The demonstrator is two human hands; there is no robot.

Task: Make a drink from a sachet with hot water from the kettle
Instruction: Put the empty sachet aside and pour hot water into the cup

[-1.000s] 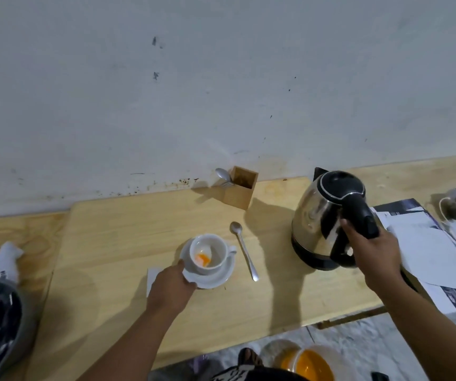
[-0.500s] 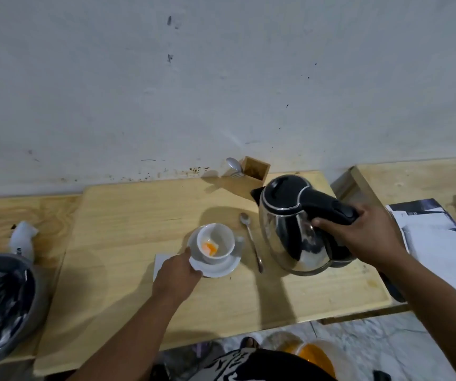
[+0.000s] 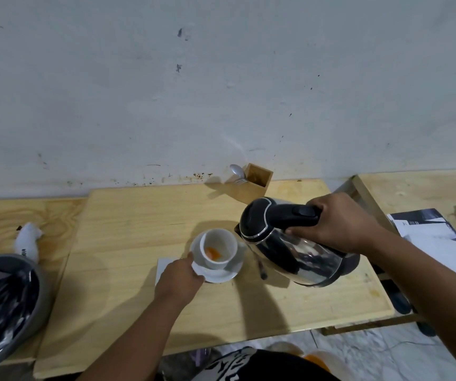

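A white cup [image 3: 218, 250] with orange powder in its bottom stands on a white saucer [image 3: 221, 273] in the middle of the wooden table [image 3: 127, 270]. My left hand [image 3: 178, 279] grips the saucer's near-left rim. My right hand [image 3: 339, 224] holds the black handle of a steel kettle [image 3: 298, 251], lifted and tilted left, its spout just beside the cup's right rim. No water stream is visible. A spoon [image 3: 261, 270] lies mostly hidden behind the kettle. A white sachet [image 3: 163, 266] lies partly under my left hand.
A wooden holder [image 3: 257, 184] with cutlery stands by the wall. A grey bin [image 3: 4, 301] with a dark bag sits at far left, a white crumpled item [image 3: 28, 240] beside it. Papers [image 3: 438, 243] lie on the right.
My right hand lifted the kettle off the table's right side, carried it left and tipped it toward the cup. My left hand stayed on the saucer.
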